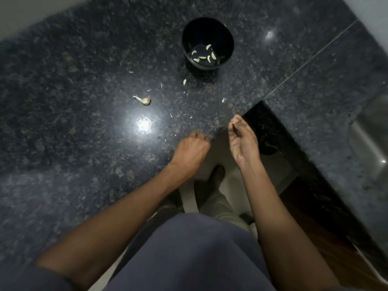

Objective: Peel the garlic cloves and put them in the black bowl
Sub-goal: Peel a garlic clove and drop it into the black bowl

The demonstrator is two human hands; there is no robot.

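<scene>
Head view. Landmark: the black bowl, upright on the dark speckled desk, far from your body. Several peeled cloves lie in its bottom. One peeled clove lies on the desk just outside the bowl, on the side nearer you; it appears to have missed. An unpeeled piece with a stem lies further from the bowl, toward you and to your left. Skin flakes are scattered between the bowl and your hands.

Your left hand is curled knuckles-up at the desk edge, well short of the bowl; its fingers are tucked under, so I cannot tell whether they hold a clove. Your right hand is palm-up beside it, mostly past the desk edge, its thumb and forefinger pinched together on something small and pale at the tips, probably a clove or a shred of skin; it is too small to say which.

Risks, as judgement:
- Both hands work at or beyond the desk edge, above the floor. A slip of the pinch drops the piece down there, not onto the desk.
- The bowl is narrow, deep and far away. A toss from here likely misses, as the stray clove suggests.
- Loose skin may stick to your fingers and go into the bowl with the cloves.
- The stray clove and the unpeeled piece are easy to overlook against the speckled surface.
</scene>
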